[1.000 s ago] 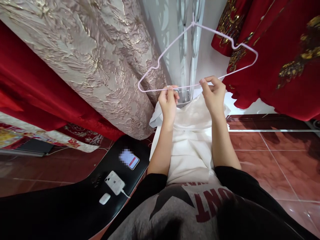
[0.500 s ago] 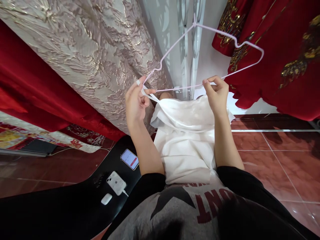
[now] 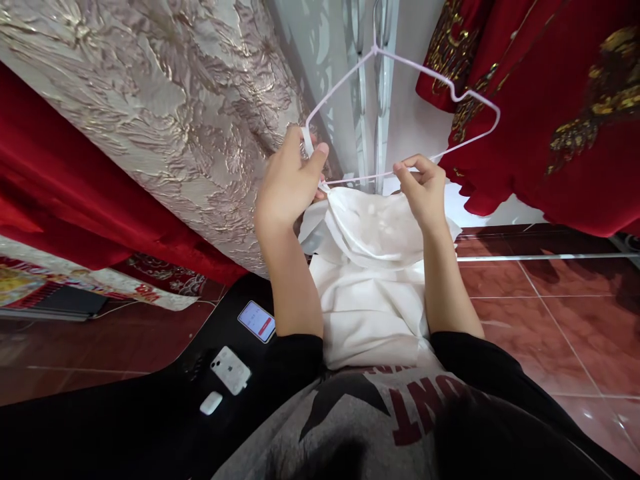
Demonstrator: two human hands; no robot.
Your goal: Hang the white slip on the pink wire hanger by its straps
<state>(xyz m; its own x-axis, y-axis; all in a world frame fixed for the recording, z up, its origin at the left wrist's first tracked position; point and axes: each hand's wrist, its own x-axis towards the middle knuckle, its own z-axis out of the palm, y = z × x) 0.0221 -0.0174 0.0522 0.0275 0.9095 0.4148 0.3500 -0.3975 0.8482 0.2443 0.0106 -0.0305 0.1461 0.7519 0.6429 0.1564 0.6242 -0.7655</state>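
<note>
Hanger (image 3: 410,65) is thin wire, pale lilac-white, w/ a notch in each shoulder. Its hook is cut off by the top edge of frame. It's held up in front of me at chest height, tilted.

My left hand (image 3: 293,180) is pinched closed, thumb over fingers, on a narrow white strap (image 3: 307,141) right at the hanger's left shoulder. My right hand (image 3: 425,190) is closed w/ fingertips nipping the hanger's lower bar. Can't tell if cloth is caught in that pinch too.

White garment (image 3: 370,293) is smooth, slightly glossy and soft-folded. It hangs bunched from btwn both hands down to my lap. Its lower part is hidden behind my grey shirt (image 3: 390,420) w/ dark red lettering, so the overall shape isn't readable.

To the left, close by, is a heavy beige brocade (image 3: 175,113) w/ raised metallic floral pattern. It crowds the left hand and touches or nearly touches it. Under that is plain red velvet (image 3: 60,187). To the right is a red garment (image 3: 565,120) w/ gold embroidery, behind the hanger's right tip.

Floor (image 3: 540,313) is glossy red-brown tile. Low on the left, a black surface (image 3: 150,413) carries a lit phone (image 3: 257,321), a white phone (image 3: 230,369) face down and a small white case (image 3: 211,403), its details too small to make out.
</note>
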